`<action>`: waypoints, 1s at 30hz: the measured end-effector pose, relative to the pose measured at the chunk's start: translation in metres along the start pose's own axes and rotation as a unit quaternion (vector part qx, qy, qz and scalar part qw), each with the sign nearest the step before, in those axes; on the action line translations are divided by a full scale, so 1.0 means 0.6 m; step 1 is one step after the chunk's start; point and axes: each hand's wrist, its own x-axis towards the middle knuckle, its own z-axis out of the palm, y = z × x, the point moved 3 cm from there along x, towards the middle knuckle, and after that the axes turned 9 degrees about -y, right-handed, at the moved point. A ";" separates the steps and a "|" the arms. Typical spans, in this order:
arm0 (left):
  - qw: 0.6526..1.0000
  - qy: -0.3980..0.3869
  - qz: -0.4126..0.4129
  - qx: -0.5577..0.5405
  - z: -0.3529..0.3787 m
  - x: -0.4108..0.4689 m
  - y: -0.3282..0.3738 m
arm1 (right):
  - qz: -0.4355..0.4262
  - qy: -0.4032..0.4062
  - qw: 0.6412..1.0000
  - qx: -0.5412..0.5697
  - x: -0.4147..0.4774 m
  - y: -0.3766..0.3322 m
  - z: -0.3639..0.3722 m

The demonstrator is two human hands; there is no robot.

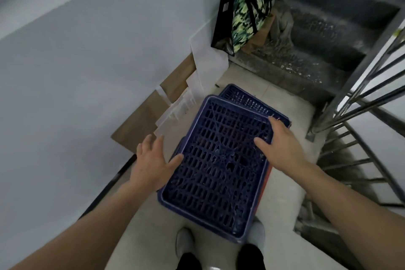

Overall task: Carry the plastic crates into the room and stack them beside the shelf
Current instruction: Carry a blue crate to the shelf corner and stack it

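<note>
The top crate (217, 166) covers the stack beneath it. Only the far end of a second blue crate (247, 99) and a red edge (267, 178) show, so the count is undeterminable. The right hand (282, 147) has fingertips blurred at the far rim; its grip cannot be confirmed. The patterned bag (252, 4) is cut off by the top edge.

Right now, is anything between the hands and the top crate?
Nothing visible. The left hand is just beside the top crate, thumb at its left rim; the right hand rests on its right rim.
</note>
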 end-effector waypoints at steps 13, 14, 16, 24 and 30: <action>0.994 -0.100 -0.039 -0.033 0.140 0.188 0.031 | 0.178 -0.072 0.956 0.222 0.137 0.176 0.183; 0.993 -0.107 -0.039 -0.036 0.148 0.200 0.034 | 0.185 -0.078 0.951 0.234 0.143 0.181 0.191; 0.991 -0.117 -0.047 -0.048 0.161 0.219 0.040 | 0.191 -0.081 0.944 0.256 0.156 0.194 0.207; 0.986 -0.098 -0.114 -0.073 0.174 0.263 0.030 | 0.183 -0.044 0.947 0.260 0.157 0.201 0.224; 0.992 -0.033 -0.091 -0.080 0.144 0.245 0.085 | 0.237 -0.005 0.915 0.325 0.139 0.230 0.206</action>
